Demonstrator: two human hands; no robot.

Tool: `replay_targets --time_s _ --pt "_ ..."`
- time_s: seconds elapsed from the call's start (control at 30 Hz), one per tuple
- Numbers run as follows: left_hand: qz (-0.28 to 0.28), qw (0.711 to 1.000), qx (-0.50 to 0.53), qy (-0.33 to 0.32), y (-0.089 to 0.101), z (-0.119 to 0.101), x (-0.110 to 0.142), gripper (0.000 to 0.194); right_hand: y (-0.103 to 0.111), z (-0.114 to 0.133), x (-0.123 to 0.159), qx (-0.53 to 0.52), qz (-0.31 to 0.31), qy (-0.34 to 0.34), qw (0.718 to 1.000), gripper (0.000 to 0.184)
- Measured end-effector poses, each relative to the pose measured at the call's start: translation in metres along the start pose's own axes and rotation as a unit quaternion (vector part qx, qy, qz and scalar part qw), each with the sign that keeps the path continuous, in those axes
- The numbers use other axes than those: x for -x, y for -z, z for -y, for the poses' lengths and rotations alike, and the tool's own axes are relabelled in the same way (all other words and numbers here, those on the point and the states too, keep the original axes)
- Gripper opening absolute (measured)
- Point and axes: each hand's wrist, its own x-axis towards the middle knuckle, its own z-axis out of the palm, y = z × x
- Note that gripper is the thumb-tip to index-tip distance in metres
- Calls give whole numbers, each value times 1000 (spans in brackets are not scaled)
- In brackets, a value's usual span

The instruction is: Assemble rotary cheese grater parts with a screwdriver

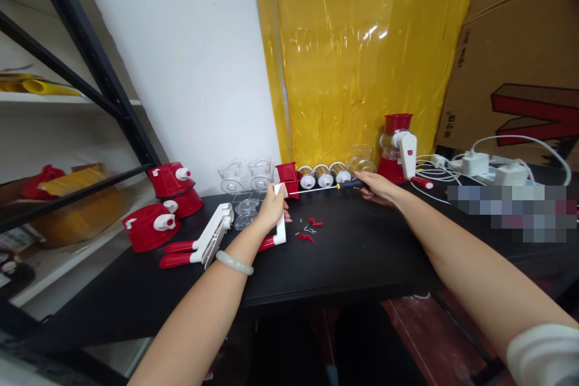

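My left hand (pixel 272 206) is closed around a white crank handle (pixel 281 228) with a red grip, held upright above the black table. In my right hand (pixel 374 187) is a screwdriver (pixel 348 184) with a dark blue and yellow handle. Its long shaft points left, and the tip meets or nearly meets the upper end of the crank handle; exact contact cannot be made out. Below the shaft lie small red plastic parts (pixel 306 238) and several loose screws (pixel 310 230). Two more crank handles (pixel 212 235) with red grips rest left of my left forearm.
Red grinder bases (pixel 151 228) stand at the left, beside clear plastic hoppers (pixel 233 176). Behind my hands are metal grater drums (pixel 324 176) and red hoppers (pixel 287 172). An assembled grinder (pixel 397 151) stands back right, near white chargers (pixel 474 164) and cables. A shelf rack (pixel 85 30) borders the left.
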Motion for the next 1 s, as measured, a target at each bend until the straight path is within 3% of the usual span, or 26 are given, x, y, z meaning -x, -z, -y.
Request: replay_targets --time_s 0.2,0.33,0.43,0.5,0.57,0.67,0.77,0.9,1.0 --pt "-4 1000 3 -3 2 -3 0 33 2 -3 -5 -26 -30 46 998 33" --pt "-21 1000 6 0 2 -7 0 36 2 -3 -3 -74 -1 72 995 33" --pt "-34 999 13 -1 2 -10 1 37 -2 -1 1 -119 10 68 990 36" --pt "-25 1000 13 -2 1 -9 1 36 -5 1 2 -121 -13 59 991 27" --pt "-13 1000 6 -3 -1 -6 2 36 -7 3 3 -63 -44 40 996 28" --pt "-4 1000 -7 -7 -3 -1 2 36 -4 5 3 104 -81 27 991 53" --pt "0 1000 -10 -2 -4 1 2 35 -1 4 1 171 -96 55 979 52" --pt "0 1000 -3 -1 -1 -2 1 33 -2 1 -3 51 -61 90 993 42" --pt "-2 1000 12 -8 1 -4 1 33 -3 3 -1 -60 -28 97 993 45"
